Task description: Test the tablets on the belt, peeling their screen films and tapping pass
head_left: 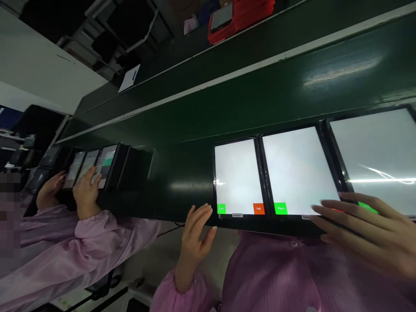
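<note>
Three tablets stand side by side at the near edge of a dark green bench, all showing white screens. The left tablet (236, 175) shows a green button and an orange Fail button at its bottom. My left hand (195, 234) hovers open just left of it, fingers spread, holding nothing. My right hand (364, 232) lies open with fingers stretched across the bottom corner where the middle tablet (297, 169) meets the right tablet (373, 151), covering some of their buttons.
A co-worker in a pink sleeve (65, 247) sits at my left with both hands on a row of tablets (94, 167). The green conveyor bench (227, 99) runs behind. Red trays (240, 17) and a white paper (129, 78) lie on the far side.
</note>
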`<control>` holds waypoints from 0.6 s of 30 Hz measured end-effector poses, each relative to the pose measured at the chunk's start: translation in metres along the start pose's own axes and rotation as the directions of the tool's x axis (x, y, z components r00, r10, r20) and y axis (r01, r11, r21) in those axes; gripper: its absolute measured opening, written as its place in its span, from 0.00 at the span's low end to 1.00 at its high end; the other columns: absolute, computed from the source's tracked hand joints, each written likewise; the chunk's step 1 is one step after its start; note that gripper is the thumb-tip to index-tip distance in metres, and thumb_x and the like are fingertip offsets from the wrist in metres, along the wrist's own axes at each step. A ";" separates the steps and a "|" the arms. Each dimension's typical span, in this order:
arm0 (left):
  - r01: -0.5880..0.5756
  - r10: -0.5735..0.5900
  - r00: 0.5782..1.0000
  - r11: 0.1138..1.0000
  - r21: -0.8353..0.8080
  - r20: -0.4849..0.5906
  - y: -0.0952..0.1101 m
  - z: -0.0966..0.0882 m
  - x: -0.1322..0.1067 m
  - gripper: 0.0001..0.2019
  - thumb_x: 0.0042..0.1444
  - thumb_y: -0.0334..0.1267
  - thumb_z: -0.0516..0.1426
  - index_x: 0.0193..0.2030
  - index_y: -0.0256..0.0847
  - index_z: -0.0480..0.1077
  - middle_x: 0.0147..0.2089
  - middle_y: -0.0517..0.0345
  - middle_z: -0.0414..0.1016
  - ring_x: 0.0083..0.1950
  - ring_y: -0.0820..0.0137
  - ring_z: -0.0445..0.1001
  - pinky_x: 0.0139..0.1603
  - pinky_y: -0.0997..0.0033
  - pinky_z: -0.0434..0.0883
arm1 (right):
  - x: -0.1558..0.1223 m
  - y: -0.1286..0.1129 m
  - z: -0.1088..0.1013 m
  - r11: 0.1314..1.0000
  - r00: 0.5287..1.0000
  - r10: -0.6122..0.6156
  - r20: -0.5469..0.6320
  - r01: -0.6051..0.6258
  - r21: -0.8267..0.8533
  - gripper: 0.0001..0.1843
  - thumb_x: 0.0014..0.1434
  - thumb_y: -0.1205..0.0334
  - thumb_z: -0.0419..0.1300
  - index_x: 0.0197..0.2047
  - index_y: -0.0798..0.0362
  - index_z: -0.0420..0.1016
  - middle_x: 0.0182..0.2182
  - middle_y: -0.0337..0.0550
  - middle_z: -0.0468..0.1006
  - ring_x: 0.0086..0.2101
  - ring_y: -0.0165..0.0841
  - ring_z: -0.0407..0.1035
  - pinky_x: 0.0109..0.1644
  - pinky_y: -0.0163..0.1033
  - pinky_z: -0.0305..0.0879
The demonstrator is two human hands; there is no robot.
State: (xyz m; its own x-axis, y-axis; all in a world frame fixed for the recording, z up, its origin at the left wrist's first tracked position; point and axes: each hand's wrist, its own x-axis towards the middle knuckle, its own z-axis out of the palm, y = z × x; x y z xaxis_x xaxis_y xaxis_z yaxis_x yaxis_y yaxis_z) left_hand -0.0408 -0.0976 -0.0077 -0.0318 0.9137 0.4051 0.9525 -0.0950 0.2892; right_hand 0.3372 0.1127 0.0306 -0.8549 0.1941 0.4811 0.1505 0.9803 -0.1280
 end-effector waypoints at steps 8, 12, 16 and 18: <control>-0.081 0.079 0.990 0.997 -0.013 -0.112 0.075 0.051 0.037 0.19 0.71 0.34 0.56 0.66 0.42 0.71 0.61 0.46 0.80 0.67 0.58 0.76 0.81 0.40 0.53 | -0.070 -0.006 -0.018 0.849 0.883 0.457 -0.104 -0.468 -0.244 0.38 0.72 0.62 0.56 0.79 0.27 0.50 0.57 0.44 0.79 0.47 0.58 0.77 0.46 0.67 0.69; -0.179 0.179 0.984 0.984 0.002 0.022 0.105 0.062 0.062 0.13 0.72 0.39 0.57 0.59 0.44 0.76 0.63 0.46 0.80 0.70 0.52 0.73 0.82 0.32 0.37 | -0.070 -0.008 -0.027 0.829 0.852 0.475 -0.221 -0.518 -0.212 0.42 0.68 0.69 0.60 0.78 0.28 0.55 0.57 0.41 0.79 0.44 0.54 0.78 0.47 0.64 0.70; -0.075 0.076 0.997 0.997 -0.034 0.028 0.096 0.061 0.065 0.17 0.73 0.43 0.55 0.65 0.44 0.73 0.67 0.44 0.76 0.70 0.52 0.72 0.82 0.36 0.43 | -0.073 -0.004 -0.029 0.850 0.865 0.439 -0.242 -0.487 -0.199 0.40 0.70 0.73 0.60 0.79 0.37 0.56 0.49 0.41 0.82 0.43 0.47 0.78 0.52 0.57 0.68; -0.031 0.031 0.999 0.999 -0.037 -0.010 0.087 0.060 0.066 0.19 0.73 0.42 0.55 0.68 0.45 0.70 0.65 0.46 0.78 0.68 0.55 0.75 0.82 0.38 0.47 | -0.072 0.001 -0.027 0.866 0.884 0.420 -0.206 -0.458 -0.199 0.36 0.73 0.70 0.58 0.79 0.43 0.56 0.48 0.42 0.83 0.44 0.45 0.78 0.55 0.55 0.66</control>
State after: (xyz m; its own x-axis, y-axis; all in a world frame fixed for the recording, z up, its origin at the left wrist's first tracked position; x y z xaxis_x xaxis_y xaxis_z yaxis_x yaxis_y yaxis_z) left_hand 0.0580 -0.0222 -0.0077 -0.0054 0.9061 0.4230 0.9411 -0.1384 0.3085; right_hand 0.4125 0.1006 0.0186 -0.5900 0.5911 0.5500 0.6208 0.7677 -0.1592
